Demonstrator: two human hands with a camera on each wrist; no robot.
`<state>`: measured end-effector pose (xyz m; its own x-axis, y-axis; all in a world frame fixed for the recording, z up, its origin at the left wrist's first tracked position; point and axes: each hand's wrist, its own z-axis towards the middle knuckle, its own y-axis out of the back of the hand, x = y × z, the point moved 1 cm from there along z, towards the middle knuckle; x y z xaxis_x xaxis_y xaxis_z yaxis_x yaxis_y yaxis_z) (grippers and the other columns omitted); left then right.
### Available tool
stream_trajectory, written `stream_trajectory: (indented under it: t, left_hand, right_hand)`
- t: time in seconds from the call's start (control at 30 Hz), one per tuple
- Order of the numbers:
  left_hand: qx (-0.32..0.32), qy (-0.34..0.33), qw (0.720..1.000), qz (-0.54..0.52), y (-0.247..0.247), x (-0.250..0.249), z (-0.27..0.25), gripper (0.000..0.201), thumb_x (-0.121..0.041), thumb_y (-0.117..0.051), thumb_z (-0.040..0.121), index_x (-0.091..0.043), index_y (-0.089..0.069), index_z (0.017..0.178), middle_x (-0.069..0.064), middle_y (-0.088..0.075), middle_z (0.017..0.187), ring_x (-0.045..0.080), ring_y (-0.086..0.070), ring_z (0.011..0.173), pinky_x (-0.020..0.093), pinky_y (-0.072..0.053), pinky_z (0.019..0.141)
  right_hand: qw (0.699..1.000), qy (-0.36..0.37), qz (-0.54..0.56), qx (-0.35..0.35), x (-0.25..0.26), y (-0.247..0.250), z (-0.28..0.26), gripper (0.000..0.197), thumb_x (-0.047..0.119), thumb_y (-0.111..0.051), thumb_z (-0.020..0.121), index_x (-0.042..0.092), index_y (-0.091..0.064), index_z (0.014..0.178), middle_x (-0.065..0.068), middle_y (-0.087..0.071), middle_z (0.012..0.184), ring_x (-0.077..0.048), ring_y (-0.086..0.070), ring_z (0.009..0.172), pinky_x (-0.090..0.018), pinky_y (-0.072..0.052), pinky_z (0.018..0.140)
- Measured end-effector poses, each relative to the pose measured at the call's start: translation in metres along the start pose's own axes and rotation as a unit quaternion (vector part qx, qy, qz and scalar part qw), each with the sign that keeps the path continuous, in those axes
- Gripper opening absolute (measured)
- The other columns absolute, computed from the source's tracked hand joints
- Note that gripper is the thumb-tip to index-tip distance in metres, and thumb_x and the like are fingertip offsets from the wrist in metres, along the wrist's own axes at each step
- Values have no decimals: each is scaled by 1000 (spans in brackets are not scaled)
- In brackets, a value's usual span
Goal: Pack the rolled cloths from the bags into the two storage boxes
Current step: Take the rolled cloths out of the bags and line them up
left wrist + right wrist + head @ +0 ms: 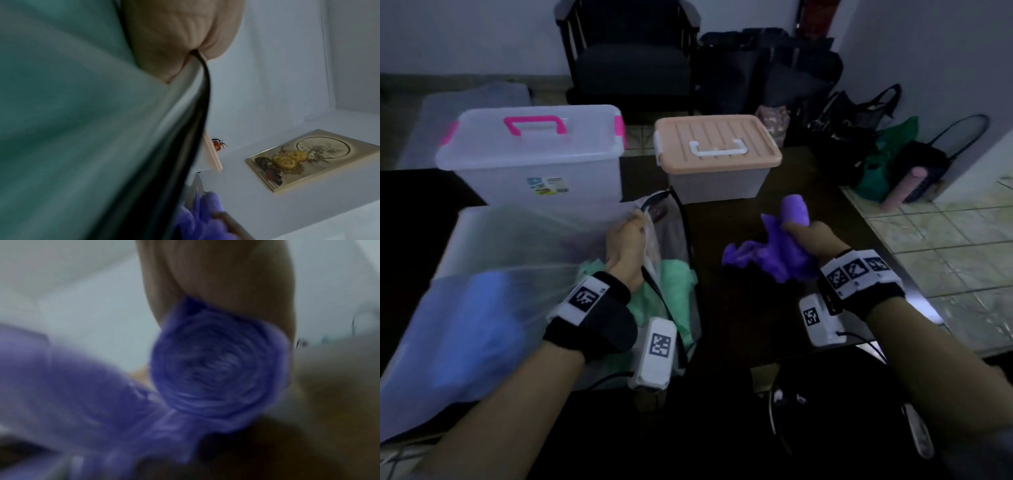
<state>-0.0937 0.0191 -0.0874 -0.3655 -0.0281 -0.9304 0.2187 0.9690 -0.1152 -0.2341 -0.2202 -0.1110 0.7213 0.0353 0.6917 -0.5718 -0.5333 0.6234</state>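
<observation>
Clear plastic of the bag (pixel 524 246), at the table's (pixel 822 192) near left edge, is pinched at its black rim by the left hand (pixel 625 246). Right of it, the right hand (pixel 813 240) clutches a purple rolled cloth (pixel 787 240), seemingly half unrolled, its roll pointing toward the peach-lidded box (pixel 717 157), lid on, straight beyond and nearer than the pink-handled box (pixel 534 154).

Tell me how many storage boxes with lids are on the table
2. The clear box with pink handle stands at the far left of the dark table; the box with peach lid stands to its right. Both lids are on. Others may be hidden behind the bags.
</observation>
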Motion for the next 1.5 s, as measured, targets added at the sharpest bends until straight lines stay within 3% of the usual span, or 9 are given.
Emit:
stream_trajectory:
  t: [0.2, 0.33, 0.53, 0.83, 1.07, 1.17, 1.27, 1.4, 1.5]
  left_hand:
    - [-18, 6, 1000, 8, -9, 8, 8, 20, -18, -46, 93, -19, -55, 76, 2, -50, 74, 17, -51, 70, 32, -47, 68]
    - [-26, -14, 999, 26, -24, 9, 1, 27, -18, -41, 98, -21, -49, 72, -3, -47, 72, 8, -46, 64, 16, -39, 57]
    - [-38, -17, 998, 49, -51, 14, -4, 24, -21, -40, 98, -18, -54, 79, -4, -53, 77, 15, -51, 82, 25, -41, 63]
    - [50, 53, 997, -5, -54, 7, -9, 24, -24, -44, 98, -7, -60, 95, 7, -61, 91, 14, -58, 77, 20, -47, 65]
    - [112, 32, 991, 64, -3, -6, -4, 26, -26, -48, 97, -7, -65, 101, 3, -68, 89, 11, -65, 74, 20, -54, 64]
    - [115, 21, 989, 89, 2, 0, -12, 27, -26, -48, 97, -10, -64, 111, 6, -67, 106, 18, -64, 93, 28, -52, 82]
    - [84, -20, 991, 102, 3, 4, -22, 20, -23, -45, 97, -20, -64, 90, -1, -66, 96, 19, -61, 97, 34, -49, 92]
    - [38, -69, 983, 167, 10, 12, -28, 36, -33, -46, 93, -9, -61, 115, 15, -62, 119, 30, -55, 114, 46, -42, 102]
    - [38, -74, 983, 167, 10, 13, -30, 42, -39, -45, 90, -10, -62, 115, 12, -62, 119, 28, -56, 112, 46, -43, 101]
  right_hand:
    - [981, 14, -145, -130, -21, 36, 35, 61, 27, -60, 88, 5, -29, 135, -23, -42, 135, -41, -47, 120, -47, -39, 94]
    - [967, 36, -211, -138, -23, 39, 50, 62, 31, -59, 88, 18, -25, 139, -24, -45, 131, -43, -47, 118, -52, -39, 96]
    - [928, 75, -335, -146, -15, 22, 60, 60, 46, -42, 95, 20, -22, 144, -21, -34, 139, -37, -33, 128, -49, -28, 102]
    - [964, 64, -229, -118, -6, 29, 70, 50, 42, -34, 97, 22, -31, 143, -20, -28, 146, -37, -23, 135, -50, -17, 111]
    - [960, 164, -93, -206, 23, 42, 27, 35, 20, -47, 89, 10, -52, 123, -18, -46, 130, -34, -40, 124, -40, -30, 103]
    - [982, 181, -5, -63, 41, 16, -13, 18, 15, -49, 93, 6, -59, 105, -9, -61, 95, -22, -60, 87, -31, -47, 76]
    - [974, 21, 63, 215, 40, -33, -61, 18, 12, -48, 95, 6, -53, 80, -8, -47, 68, -12, -51, 45, -19, -43, 44]
    - [950, -9, -67, 305, 21, -69, -88, 45, 33, -69, 82, -4, -60, 105, -14, -62, 81, -30, -65, 70, -36, -56, 66]
    - [947, -1, -78, 310, 23, -67, -97, 49, 34, -71, 80, -4, -59, 108, -14, -64, 85, -27, -61, 68, -33, -53, 62]
